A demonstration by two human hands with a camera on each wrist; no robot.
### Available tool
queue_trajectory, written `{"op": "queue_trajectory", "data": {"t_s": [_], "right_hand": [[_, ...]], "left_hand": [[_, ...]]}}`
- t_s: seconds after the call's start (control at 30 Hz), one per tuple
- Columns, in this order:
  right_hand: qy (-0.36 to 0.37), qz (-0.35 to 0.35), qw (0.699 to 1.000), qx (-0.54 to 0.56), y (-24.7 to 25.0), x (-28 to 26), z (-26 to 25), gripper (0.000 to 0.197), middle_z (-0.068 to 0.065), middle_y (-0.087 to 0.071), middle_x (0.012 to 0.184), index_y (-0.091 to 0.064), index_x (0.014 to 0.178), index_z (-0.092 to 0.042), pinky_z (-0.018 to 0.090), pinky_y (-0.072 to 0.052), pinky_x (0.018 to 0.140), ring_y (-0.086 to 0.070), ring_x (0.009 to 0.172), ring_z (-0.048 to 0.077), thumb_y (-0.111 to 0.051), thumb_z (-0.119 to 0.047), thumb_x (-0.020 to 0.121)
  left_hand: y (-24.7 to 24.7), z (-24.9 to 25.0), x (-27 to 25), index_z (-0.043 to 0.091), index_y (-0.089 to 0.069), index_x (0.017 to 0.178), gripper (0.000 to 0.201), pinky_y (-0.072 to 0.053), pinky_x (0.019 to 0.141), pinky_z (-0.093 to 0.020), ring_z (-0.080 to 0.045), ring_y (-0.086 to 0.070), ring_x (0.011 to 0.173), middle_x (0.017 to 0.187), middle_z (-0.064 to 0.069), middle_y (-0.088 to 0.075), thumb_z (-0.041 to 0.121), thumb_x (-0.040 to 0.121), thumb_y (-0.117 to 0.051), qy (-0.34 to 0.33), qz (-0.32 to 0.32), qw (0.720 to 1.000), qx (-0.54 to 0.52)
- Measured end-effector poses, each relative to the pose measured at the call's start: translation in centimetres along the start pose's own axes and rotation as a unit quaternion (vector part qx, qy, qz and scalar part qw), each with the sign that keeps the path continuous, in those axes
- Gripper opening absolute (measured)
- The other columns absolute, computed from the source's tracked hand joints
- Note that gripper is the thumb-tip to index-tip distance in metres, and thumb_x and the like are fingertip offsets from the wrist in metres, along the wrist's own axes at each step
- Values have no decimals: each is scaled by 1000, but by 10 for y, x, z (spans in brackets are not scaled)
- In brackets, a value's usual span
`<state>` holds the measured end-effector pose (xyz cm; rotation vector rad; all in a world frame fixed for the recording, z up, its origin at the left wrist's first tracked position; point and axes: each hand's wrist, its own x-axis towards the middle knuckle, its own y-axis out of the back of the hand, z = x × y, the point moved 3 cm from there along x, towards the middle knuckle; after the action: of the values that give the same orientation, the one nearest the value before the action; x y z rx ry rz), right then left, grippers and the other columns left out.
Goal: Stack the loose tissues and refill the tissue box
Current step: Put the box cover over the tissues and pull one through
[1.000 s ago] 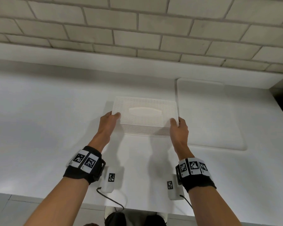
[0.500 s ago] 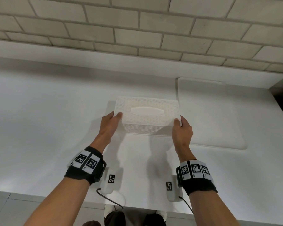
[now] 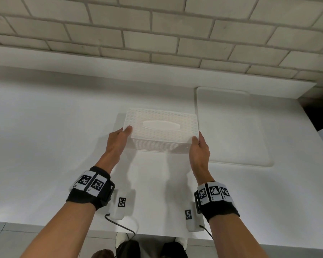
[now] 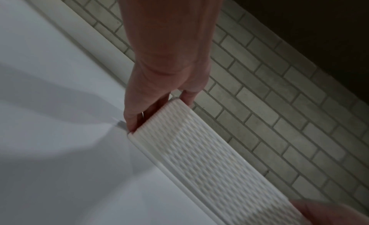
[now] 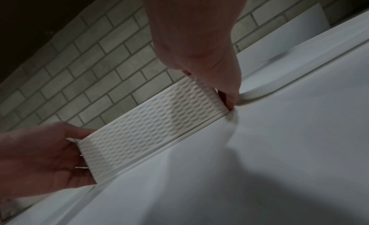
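A white woven-pattern tissue box (image 3: 160, 135) with an oval slot in its lid is at the middle of the white table (image 3: 45, 146). My left hand (image 3: 119, 138) grips its left end, thumb at the top corner. My right hand (image 3: 199, 148) grips the right end the same way. The left wrist view shows the left hand (image 4: 159, 94) with fingers down the end of the box (image 4: 209, 165). The right wrist view shows the right hand (image 5: 209, 62) on the box (image 5: 151, 129), whose base rim is at the table surface. No loose tissues are visible.
A flat white mat (image 3: 241, 127) with rounded corners lies just right of the box, its left edge touching or under the box's right end. A raised ledge and a brick wall (image 3: 157, 34) close the back. The table's front edge is near my wrists.
Both hands and the box have come a little toward me, and more of the box's front wall shows. The grips on its two ends are the same.
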<state>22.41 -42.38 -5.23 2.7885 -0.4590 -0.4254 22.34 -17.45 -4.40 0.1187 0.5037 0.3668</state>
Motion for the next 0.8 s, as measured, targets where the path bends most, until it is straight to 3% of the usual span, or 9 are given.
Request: {"op": "queue_trajectory", "data": {"t_s": [0.13,0.2,0.27,0.4,0.5,0.57,0.63,0.7,0.8], "right_hand": [[-3,4,1000,17,1,-15,14,45,-1,-53,144,-49,142,-22,40,-32,117,-45,135,19,-40,-26,98],[-9,8,999,38,3,-19,19,43,-1,-53,143,-51,141,-19,32,-32,115,-45,134,16,-43,-24,99],[-3,14,999,40,2,-21,18,41,-1,-58,139,-54,138,-19,30,-35,112,-50,129,16,-42,-23,99],[34,32,999,4,-4,-26,20,39,-6,-70,107,-59,130,-30,40,-49,98,-61,101,17,-36,-29,98],[44,19,999,-21,-6,-29,26,45,-4,-61,134,-46,142,-31,40,-41,110,-54,126,17,-33,-38,100],[48,17,998,-30,-6,-28,28,43,-4,-59,137,-45,144,-30,38,-40,110,-53,127,16,-33,-35,103],[54,20,998,-31,-5,-29,22,40,-8,-64,127,-49,140,-30,32,-43,103,-56,117,14,-33,-30,103],[40,29,998,-30,-3,-29,18,37,-15,-65,106,-56,133,-25,26,-41,90,-56,105,14,-35,-25,102],[-8,25,999,-20,0,-17,8,30,-7,-65,92,-62,119,-14,30,-42,84,-60,103,26,-41,-22,98]], "left_hand": [[18,-13,-6,16,-71,105,26,-43,104,-41,-30,-60,115,111,-4,-70,35,92,-58,9,-4,1000,4],[27,-24,-10,17,-72,99,27,-44,99,-38,-28,-62,109,109,-4,-71,39,90,-59,4,-15,1000,9],[31,-32,-13,13,-72,106,40,-43,101,-37,-27,-61,110,119,-9,-69,47,90,-57,3,-17,1000,17],[34,-33,-12,13,-66,122,54,-40,108,-42,-29,-56,122,130,-7,-64,53,87,-57,12,-38,999,20],[38,-33,-5,16,-61,130,58,-45,95,-35,-25,-61,104,127,-5,-65,52,84,-60,27,-47,998,35],[39,-32,-3,17,-66,121,40,-46,82,-29,-21,-60,93,119,-5,-68,42,91,-59,17,-41,998,39],[36,-30,-4,20,-68,118,30,-46,82,-28,-20,-61,99,118,-3,-69,35,94,-56,12,-45,998,34],[34,-27,-6,22,-62,128,34,-44,90,-30,-21,-59,111,123,0,-66,31,97,-52,8,-64,997,44],[32,-12,3,25,-59,127,34,-44,74,-29,-25,-59,105,123,-4,-64,19,96,-47,10,-89,993,76]]}}
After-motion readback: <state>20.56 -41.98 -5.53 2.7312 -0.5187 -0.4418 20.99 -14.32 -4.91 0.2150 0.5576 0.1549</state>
